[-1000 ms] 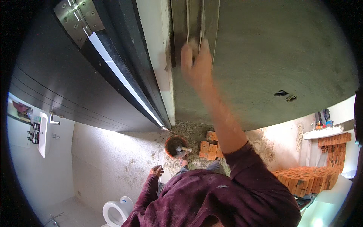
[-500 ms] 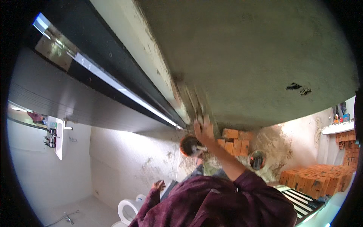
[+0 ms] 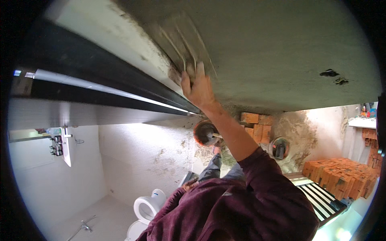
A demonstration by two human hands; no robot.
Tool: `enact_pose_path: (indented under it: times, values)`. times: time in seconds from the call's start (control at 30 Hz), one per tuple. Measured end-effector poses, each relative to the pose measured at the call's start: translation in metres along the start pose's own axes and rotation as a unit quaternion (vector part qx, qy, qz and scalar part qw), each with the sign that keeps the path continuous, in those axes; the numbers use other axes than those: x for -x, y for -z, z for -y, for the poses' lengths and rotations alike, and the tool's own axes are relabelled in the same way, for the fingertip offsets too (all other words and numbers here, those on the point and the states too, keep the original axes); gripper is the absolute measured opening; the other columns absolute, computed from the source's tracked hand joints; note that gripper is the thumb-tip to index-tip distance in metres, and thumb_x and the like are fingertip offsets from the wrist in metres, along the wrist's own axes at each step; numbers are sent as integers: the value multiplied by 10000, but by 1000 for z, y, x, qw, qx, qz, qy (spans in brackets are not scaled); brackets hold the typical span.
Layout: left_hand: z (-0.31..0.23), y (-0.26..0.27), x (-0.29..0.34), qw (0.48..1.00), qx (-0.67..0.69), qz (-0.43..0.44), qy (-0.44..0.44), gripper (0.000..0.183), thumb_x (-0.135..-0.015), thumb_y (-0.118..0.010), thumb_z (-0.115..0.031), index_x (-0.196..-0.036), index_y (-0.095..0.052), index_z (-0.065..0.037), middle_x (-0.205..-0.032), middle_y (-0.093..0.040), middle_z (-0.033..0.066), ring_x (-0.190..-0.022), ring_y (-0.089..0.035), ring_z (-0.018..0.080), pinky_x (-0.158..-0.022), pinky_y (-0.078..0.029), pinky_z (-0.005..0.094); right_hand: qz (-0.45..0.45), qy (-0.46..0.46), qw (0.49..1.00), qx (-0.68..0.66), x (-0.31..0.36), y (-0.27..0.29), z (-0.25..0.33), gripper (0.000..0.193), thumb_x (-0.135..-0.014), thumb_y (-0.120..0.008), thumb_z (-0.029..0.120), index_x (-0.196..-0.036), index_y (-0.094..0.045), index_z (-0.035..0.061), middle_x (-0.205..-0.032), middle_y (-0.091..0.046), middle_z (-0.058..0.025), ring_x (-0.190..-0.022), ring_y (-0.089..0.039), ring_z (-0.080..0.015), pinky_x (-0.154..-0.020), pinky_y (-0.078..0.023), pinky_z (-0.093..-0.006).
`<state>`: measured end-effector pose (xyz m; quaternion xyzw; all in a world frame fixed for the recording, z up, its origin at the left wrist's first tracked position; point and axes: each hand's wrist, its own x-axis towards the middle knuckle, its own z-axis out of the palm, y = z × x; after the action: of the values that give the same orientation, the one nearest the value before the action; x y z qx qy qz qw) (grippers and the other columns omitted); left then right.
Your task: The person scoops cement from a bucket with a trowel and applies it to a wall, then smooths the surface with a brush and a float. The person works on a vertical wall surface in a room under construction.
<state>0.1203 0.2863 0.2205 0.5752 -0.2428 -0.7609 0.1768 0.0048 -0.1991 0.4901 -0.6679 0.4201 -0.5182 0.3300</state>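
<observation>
Reaching up along the grey plastered wall (image 3: 273, 52), my right hand (image 3: 199, 91) is closed round the handle of a plastering trowel (image 3: 197, 38). The trowel's broad blade lies against the plaster, beside the pale strip next to a black frame (image 3: 100, 72); motion blurs the blade slightly. My left hand (image 3: 190, 184) is low by my body, near my leg, its fingers mostly hidden. Below the right arm stands an orange-rimmed bucket (image 3: 196, 136) with grey mix inside and a tool's handle sticking out. Two dark ragged holes (image 3: 329, 72) mark the wall at the right.
Several orange bricks (image 3: 257, 132) lie at the wall's foot, with a round container (image 3: 278, 148) beside them. A large brick stack (image 3: 337, 174) and a slatted rack (image 3: 317, 201) stand at the right. A white toilet (image 3: 148, 207) and a sink (image 3: 66, 148) are at the left.
My right hand has moved up the wall with the trowel, away from the bucket and along the black frame. My left hand has come in closer to my body.
</observation>
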Motion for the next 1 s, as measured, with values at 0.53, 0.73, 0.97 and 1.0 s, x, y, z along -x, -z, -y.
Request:
enact_pose_path:
  times: [0.53, 0.73, 0.97, 1.0]
  values:
    - [18, -62, -16, 955, -293, -16, 42, 651, -979, -374, -549, -1523, -263, -210, -1599, -159, 158, -1458, -99, 444, -1175, -175, 474, 17, -172, 985, 2, 171, -100, -302, 385, -871, -601, 227, -1095, -453, -48, -761, -627, -284, -673, -647, -468, -575, -529, -521]
    - [51, -40, -27, 924, -339, 36, -176, 705, -942, -453, -563, -1503, -327, -154, -1563, -211, 234, -1453, -162, 416, -1180, -201, 436, 67, -196, 968, 141, 284, -47, -378, 427, -880, -587, 246, -1215, -480, 5, -970, -635, -305, -770, -655, -467, -625, -540, -529]
    - [4, -72, -52, 925, -371, 16, 85, 924, -808, -613, -632, -1528, -264, -170, -1553, -153, 298, -1435, -201, 437, -1171, -236, 458, 410, -490, 739, 215, 292, 129, -253, 733, -831, -633, 455, -1335, -408, -29, -1159, -594, -306, -1087, -589, -431, -912, -485, -508]
    - [-31, -81, -60, 901, -409, 45, 138, 939, -797, -624, -631, -1535, -240, -195, -1559, -138, 294, -1433, -202, 445, -1167, -239, 469, 411, -474, 739, 245, 303, 149, -252, 724, -831, -638, 428, -1335, -404, -35, -1180, -589, -297, -1091, -591, -421, -920, -487, -491]
